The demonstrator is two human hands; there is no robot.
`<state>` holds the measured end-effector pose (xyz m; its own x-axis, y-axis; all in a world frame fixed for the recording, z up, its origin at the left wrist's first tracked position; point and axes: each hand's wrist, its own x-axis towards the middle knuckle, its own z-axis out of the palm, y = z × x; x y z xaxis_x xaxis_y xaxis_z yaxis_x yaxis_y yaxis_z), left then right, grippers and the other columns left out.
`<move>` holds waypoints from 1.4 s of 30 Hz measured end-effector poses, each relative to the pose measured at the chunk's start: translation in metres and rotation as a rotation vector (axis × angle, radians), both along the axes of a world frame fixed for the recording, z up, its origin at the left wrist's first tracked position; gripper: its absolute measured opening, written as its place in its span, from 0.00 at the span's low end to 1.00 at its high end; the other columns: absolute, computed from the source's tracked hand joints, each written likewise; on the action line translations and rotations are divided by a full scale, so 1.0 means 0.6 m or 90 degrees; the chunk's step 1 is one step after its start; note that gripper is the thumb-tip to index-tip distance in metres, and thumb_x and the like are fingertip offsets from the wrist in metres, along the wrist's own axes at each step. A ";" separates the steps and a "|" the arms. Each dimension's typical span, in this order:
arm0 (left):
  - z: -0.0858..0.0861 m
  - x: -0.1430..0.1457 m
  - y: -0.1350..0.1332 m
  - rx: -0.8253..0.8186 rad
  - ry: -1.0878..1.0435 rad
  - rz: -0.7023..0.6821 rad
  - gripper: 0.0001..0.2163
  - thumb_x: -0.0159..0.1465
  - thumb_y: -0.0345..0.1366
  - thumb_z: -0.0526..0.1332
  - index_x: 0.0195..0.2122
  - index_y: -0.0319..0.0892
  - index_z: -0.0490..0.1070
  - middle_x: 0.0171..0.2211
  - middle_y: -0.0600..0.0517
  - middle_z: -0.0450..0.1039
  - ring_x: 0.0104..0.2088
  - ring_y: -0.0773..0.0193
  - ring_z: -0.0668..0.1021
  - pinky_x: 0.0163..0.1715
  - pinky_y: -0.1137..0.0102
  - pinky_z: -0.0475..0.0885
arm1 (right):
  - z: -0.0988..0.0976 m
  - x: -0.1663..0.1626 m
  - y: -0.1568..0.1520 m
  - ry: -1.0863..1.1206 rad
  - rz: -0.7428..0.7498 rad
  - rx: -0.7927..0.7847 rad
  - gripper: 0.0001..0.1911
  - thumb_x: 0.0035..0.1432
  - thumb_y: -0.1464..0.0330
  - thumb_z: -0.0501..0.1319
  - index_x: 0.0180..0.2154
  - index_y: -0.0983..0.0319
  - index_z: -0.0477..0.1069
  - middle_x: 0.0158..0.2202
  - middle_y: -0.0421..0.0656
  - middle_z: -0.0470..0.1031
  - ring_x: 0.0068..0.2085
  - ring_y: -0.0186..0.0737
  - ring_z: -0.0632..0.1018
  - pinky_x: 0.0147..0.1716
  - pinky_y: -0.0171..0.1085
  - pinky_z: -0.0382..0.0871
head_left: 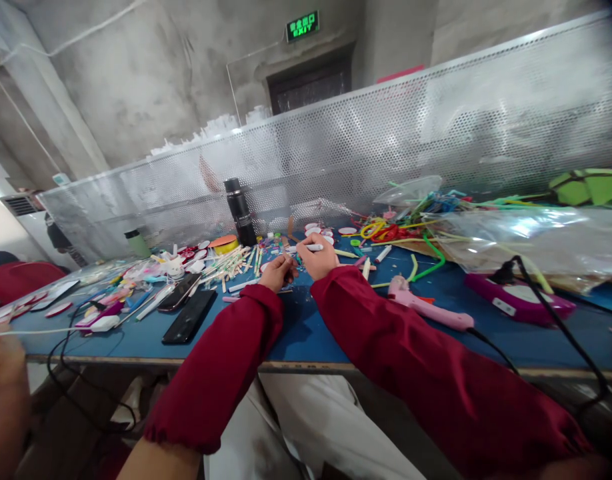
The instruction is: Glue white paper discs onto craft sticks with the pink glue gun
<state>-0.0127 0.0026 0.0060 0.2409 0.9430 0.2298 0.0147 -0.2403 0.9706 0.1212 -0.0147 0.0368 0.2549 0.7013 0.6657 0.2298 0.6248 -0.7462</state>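
Both my hands are close together over the blue table [301, 340], their forearms in dark red sleeves. My right hand [320, 259] is closed around a white marker pen [313, 247] that points left. My left hand [279, 272] is pinched just beside it, and whatever lies between its fingertips is too small to make out. Another marker [243, 285] lies on the table left of my left hand. Small round white discs with red edges [313, 230] lie beyond my right hand.
A black thermos [241, 213] stands behind my hands. Two phones, one a black phone [190, 317], lie to the left. On the right are a pink glue gun [429, 307], a purple power strip [519, 300] and pipe cleaners [386, 230]. Another person's hand [6, 360] shows far left.
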 end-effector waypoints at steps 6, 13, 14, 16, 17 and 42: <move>-0.001 -0.001 0.000 0.013 -0.014 -0.015 0.19 0.58 0.54 0.61 0.32 0.41 0.65 0.22 0.54 0.70 0.15 0.73 0.66 0.12 0.77 0.50 | -0.004 -0.002 0.004 0.020 0.019 -0.001 0.06 0.48 0.67 0.58 0.22 0.58 0.62 0.19 0.36 0.63 0.23 0.34 0.64 0.23 0.35 0.58; -0.001 -0.001 0.000 0.006 -0.006 -0.026 0.20 0.57 0.55 0.61 0.32 0.41 0.65 0.22 0.54 0.71 0.15 0.73 0.66 0.12 0.76 0.47 | -0.014 -0.009 0.016 0.014 0.051 0.014 0.06 0.48 0.66 0.58 0.23 0.58 0.62 0.20 0.35 0.64 0.23 0.34 0.65 0.23 0.35 0.59; -0.001 -0.001 0.001 0.006 -0.003 -0.025 0.20 0.57 0.55 0.61 0.32 0.41 0.64 0.22 0.54 0.71 0.15 0.73 0.66 0.12 0.76 0.48 | -0.013 -0.009 0.015 0.014 0.047 0.014 0.06 0.48 0.66 0.58 0.23 0.58 0.62 0.20 0.35 0.64 0.23 0.34 0.65 0.23 0.35 0.59; -0.001 -0.002 0.002 0.007 -0.001 -0.025 0.19 0.58 0.54 0.61 0.32 0.41 0.65 0.22 0.54 0.71 0.15 0.73 0.66 0.13 0.76 0.48 | -0.008 -0.007 0.009 0.013 0.029 0.005 0.06 0.48 0.67 0.58 0.23 0.58 0.62 0.19 0.35 0.63 0.23 0.34 0.65 0.23 0.35 0.58; -0.001 -0.002 0.002 0.009 -0.003 -0.025 0.19 0.58 0.54 0.61 0.33 0.41 0.65 0.22 0.54 0.71 0.15 0.73 0.66 0.12 0.76 0.48 | -0.005 -0.005 0.006 0.012 0.018 -0.003 0.06 0.48 0.67 0.58 0.22 0.58 0.62 0.19 0.35 0.63 0.23 0.33 0.64 0.23 0.35 0.58; -0.002 -0.003 0.003 0.009 -0.012 -0.018 0.19 0.58 0.54 0.61 0.34 0.41 0.64 0.23 0.54 0.71 0.15 0.73 0.66 0.12 0.77 0.48 | -0.002 -0.004 0.003 0.024 0.018 -0.002 0.07 0.48 0.68 0.58 0.22 0.59 0.62 0.19 0.35 0.62 0.23 0.33 0.64 0.23 0.34 0.57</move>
<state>-0.0143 0.0046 0.0048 0.2635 0.9323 0.2478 -0.0112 -0.2539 0.9672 0.1188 -0.0127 0.0355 0.2603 0.7102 0.6542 0.1838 0.6287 -0.7556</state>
